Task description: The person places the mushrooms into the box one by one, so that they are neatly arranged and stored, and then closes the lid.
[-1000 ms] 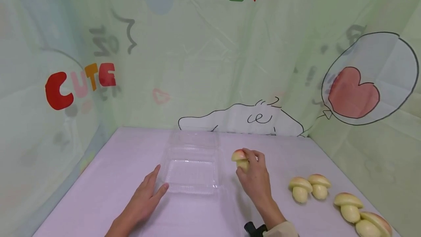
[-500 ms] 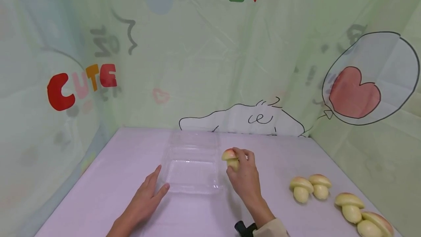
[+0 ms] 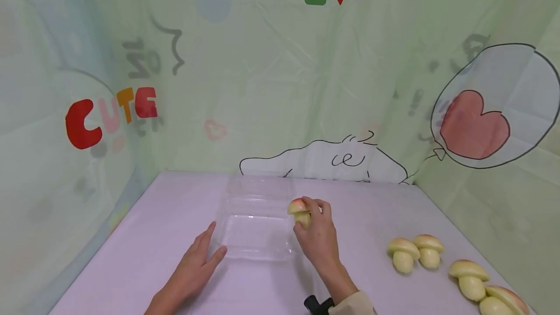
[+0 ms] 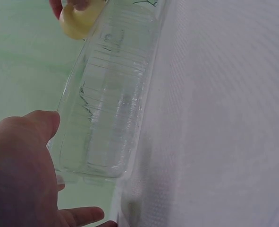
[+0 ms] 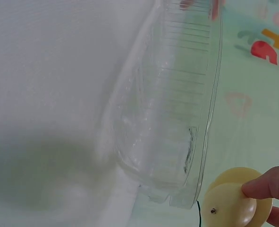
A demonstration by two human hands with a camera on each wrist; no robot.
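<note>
Reading the clock face around the clear, rectangular plastic box [image 3: 255,232] in the head view, the pale-yellow, mushroom-shaped piece with a red-blushed cap [image 3: 299,214] is just off the box's rim between two and three o'clock, cap up, pinched between the curled fingers and thumb of the right hand [image 3: 318,237]. The left hand [image 3: 192,265] lies at eight o'clock, fingers loosely extended and thumb apart, with nothing in its grasp; its thumb is at the rim, though I cannot tell whether it presses. To bring the piece in well, I would lift it enough for the stem to clear the edge, move it toward nine o'clock, and lower it until supported before loosening the pinch. The thin box probably slides or flexes easily, so a light brace from the left hand should help without squeezing. A firm but gentle hold seems wise, as the glossy surface may slip. Four loose matching pieces [image 3: 403,255] lie between three and four o'clock, well apart from the box.
</note>
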